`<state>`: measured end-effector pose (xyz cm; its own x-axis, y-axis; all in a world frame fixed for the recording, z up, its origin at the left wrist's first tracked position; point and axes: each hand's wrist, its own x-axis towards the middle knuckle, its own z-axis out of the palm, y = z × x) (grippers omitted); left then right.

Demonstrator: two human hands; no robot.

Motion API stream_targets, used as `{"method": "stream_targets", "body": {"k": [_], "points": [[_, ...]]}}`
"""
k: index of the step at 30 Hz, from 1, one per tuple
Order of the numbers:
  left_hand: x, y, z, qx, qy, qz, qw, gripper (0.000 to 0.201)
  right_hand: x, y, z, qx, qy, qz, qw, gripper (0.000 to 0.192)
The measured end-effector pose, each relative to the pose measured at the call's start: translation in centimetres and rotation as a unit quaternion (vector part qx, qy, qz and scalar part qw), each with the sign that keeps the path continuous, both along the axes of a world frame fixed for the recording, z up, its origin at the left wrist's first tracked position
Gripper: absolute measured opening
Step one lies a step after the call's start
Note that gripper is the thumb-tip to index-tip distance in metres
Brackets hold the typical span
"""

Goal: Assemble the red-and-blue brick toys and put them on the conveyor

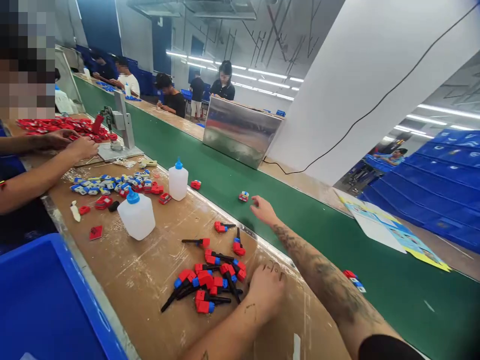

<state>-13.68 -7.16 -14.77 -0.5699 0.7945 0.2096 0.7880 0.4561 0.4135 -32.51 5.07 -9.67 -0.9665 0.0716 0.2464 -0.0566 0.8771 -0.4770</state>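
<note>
My right hand (pixel 264 211) reaches over the green conveyor belt, fingers partly spread and nothing visible in them. Just beyond its fingertips, apart from them, a small white, blue and red toy part (pixel 243 196) lies on the belt. My left hand (pixel 267 286) rests on the brown worktable, fingers curled under; whatever it may hold is hidden. Beside it on the left is a loose pile of red and blue toy pieces with black rods (pixel 212 280).
Two white bottles with blue caps (pixel 137 217) stand on the worktable (pixel 150 280). Behind them lie white-and-blue parts (pixel 108 184). A co-worker's hands (pixel 80 147) work by a small press (pixel 122 127). A blue bin (pixel 45 300) is lower left; a metal panel (pixel 240 132) stands beyond the belt (pixel 300 225).
</note>
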Motion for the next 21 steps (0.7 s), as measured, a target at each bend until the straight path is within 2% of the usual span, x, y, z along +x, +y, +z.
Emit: {"method": "stream_targets", "body": {"k": [2, 5, 7, 10, 13, 16, 19, 21], "points": [[-0.3, -0.4, -0.4, 0.015, -0.016, 0.046, 0.999, 0.038, -4.0, -0.4, -1.0, 0.017, 0.0, -0.02, 1.0, 0.045], [-0.8, -0.4, -1.2, 0.032, -0.036, 0.106, 0.993, 0.042, -7.0, -0.6, -2.7, 0.024, -0.023, -0.042, 0.999, 0.048], [-0.8, 0.0, -1.6, 0.035, -0.035, 0.097, 0.994, 0.043, -7.3, -0.5, -3.4, 0.021, -0.037, -0.05, 0.998, 0.039], [-0.5, 0.8, -1.8, 0.018, -0.046, 0.064, 0.997, 0.042, -5.8, 0.3, -3.2, 0.011, -0.034, -0.041, 0.999, 0.023], [-0.2, 0.9, -1.3, 0.005, -0.018, 0.043, 0.999, 0.036, -1.7, 1.3, -1.7, -0.011, -0.012, 0.004, 1.0, 0.018], [-0.2, 0.5, -0.5, -0.031, 0.027, -0.043, 0.998, 0.025, 5.2, 2.2, 0.4, -0.057, 0.028, 0.039, 0.997, 0.018], [0.0, 0.1, 0.3, -0.068, 0.034, -0.114, 0.991, 0.021, 14.1, 3.1, 2.1, -0.194, 0.083, 0.101, 0.972, 0.02], [0.3, 0.0, 1.0, -0.07, 0.038, -0.122, 0.989, 0.023, 20.2, 3.7, 2.6, -0.287, 0.105, 0.122, 0.944, 0.023]]}}
